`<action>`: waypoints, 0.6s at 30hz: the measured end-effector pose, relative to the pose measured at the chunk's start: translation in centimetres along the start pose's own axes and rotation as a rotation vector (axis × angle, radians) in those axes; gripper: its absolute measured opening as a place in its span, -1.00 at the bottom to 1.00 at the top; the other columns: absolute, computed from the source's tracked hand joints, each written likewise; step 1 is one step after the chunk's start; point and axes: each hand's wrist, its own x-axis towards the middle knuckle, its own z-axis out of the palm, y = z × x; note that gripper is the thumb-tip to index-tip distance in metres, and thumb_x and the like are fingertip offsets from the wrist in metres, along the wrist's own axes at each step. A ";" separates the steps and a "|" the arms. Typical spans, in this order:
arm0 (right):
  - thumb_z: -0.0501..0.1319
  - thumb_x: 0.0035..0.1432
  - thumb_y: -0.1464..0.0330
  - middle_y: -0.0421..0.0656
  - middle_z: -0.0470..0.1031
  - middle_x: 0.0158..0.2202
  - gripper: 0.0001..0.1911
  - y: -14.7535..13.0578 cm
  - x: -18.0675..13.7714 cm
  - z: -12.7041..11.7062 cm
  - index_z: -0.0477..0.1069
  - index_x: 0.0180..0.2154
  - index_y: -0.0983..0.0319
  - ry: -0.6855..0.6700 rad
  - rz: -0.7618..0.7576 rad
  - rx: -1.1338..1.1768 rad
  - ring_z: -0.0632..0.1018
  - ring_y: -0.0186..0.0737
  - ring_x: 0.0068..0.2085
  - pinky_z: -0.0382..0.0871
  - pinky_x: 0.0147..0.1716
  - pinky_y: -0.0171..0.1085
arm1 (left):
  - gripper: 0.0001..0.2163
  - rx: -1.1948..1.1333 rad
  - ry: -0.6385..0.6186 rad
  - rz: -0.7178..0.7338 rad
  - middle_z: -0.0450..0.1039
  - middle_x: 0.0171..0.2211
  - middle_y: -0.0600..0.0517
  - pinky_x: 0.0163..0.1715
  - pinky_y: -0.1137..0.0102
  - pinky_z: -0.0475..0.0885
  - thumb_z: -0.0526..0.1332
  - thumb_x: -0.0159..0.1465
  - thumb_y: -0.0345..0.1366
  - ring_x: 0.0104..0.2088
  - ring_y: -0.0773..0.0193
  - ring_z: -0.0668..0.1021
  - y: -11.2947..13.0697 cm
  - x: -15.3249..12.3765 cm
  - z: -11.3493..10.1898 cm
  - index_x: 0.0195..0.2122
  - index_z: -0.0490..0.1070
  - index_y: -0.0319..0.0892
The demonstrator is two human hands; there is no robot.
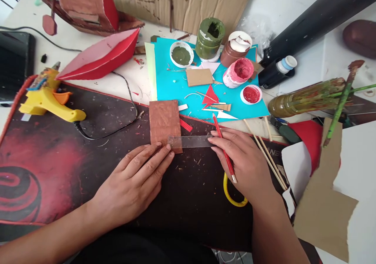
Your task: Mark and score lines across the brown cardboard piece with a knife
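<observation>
A brown-painted cardboard rectangle (164, 121) lies on the dark mat in front of me. Across its lower right part rests a clear ruler (190, 141), sticking out to the right. My left hand (141, 174) lies flat, fingers stretched, with the fingertips on the cardboard's lower edge and the ruler's left end. My right hand (241, 158) is closed on a red pencil (225, 148), its point aimed up and away. The same hand's fingertips pinch the ruler's right end. Beneath the right hand, a yellow scissor-like handle loop (226, 189) shows in part.
A yellow glue gun (53, 103) and its cord lie left, near a red paper boat (102, 58). Open paint jars, including a green one (209, 40), stand on blue paper (164, 80) with scraps. Right are a brush bottle (305, 97), sticks and torn cardboard (323, 213).
</observation>
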 end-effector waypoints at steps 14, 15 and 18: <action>0.30 0.53 0.50 -0.02 0.76 0.14 -0.71 0.0 -0.1 0.2 0.62 0.17 0.15 -0.020 0.000 -0.007 0.71 0.12 0.19 0.66 0.23 0.14 | -0.28 -0.107 0.048 -0.080 0.53 0.38 -0.25 0.33 0.05 0.53 0.29 0.48 -0.41 0.32 -0.10 0.59 -0.3 0.5 -0.5 0.63 0.12 -0.22; 0.30 0.53 0.50 -0.03 0.76 0.15 -0.71 0.0 -0.1 0.2 0.62 0.17 0.14 -0.024 0.002 -0.003 0.71 0.12 0.19 0.67 0.22 0.14 | -0.26 -0.134 0.059 -0.107 0.52 0.38 -0.25 0.30 0.07 0.55 0.30 0.47 -0.41 0.31 -0.09 0.60 -0.4 0.7 -0.8 0.64 0.11 -0.18; 0.30 0.54 0.49 -0.03 0.76 0.14 -0.70 0.0 -0.1 0.2 0.62 0.18 0.12 -0.026 0.009 0.005 0.72 0.13 0.19 0.68 0.21 0.15 | -0.28 -0.152 0.096 -0.166 0.53 0.35 -0.19 0.27 0.02 0.57 0.31 0.46 -0.41 0.28 -0.12 0.59 -1.0 1.4 -1.9 0.61 0.18 -0.07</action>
